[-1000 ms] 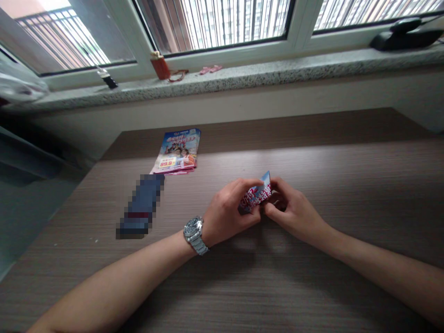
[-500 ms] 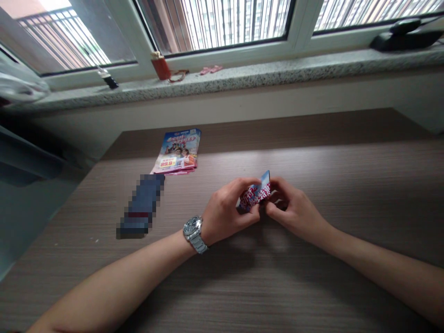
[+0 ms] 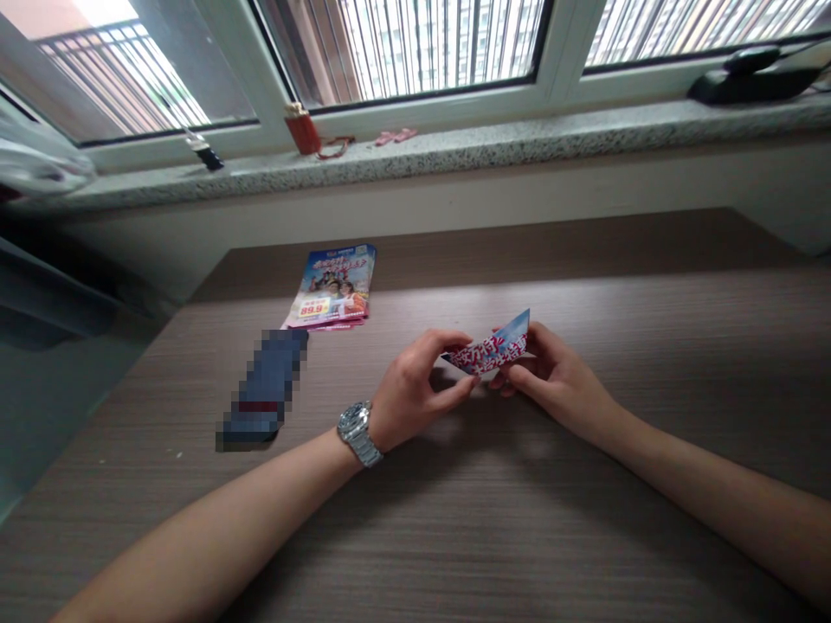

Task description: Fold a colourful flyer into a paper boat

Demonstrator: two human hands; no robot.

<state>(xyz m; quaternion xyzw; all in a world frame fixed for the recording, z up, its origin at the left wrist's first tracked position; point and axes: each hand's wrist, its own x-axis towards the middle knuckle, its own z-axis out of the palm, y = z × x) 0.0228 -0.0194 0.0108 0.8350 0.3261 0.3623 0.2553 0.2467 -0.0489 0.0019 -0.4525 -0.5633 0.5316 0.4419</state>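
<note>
A small folded paper flyer [image 3: 492, 350], blue with red and white lettering, is held just above the table between my two hands. Its pointed corner rises at the right. My left hand [image 3: 421, 381], with a silver watch [image 3: 358, 433] on the wrist, pinches the left end between thumb and fingers. My right hand [image 3: 562, 376] grips the right end, thumb in front and fingers partly hidden behind the paper. A stack of flyers [image 3: 334, 285] with similar blue and red print lies farther back to the left.
A blurred-out dark blue flat object [image 3: 263, 389] lies on the wooden table [image 3: 415, 536], left of my left hand. The stone windowsill [image 3: 493, 151] behind bears a red lighter-like object [image 3: 302, 130], small pink pieces [image 3: 396, 137] and a black device [image 3: 753, 78].
The folded paper has turned and widened into view, its lettered face now showing more, with the point shifted right. My hands have moved slightly apart.
</note>
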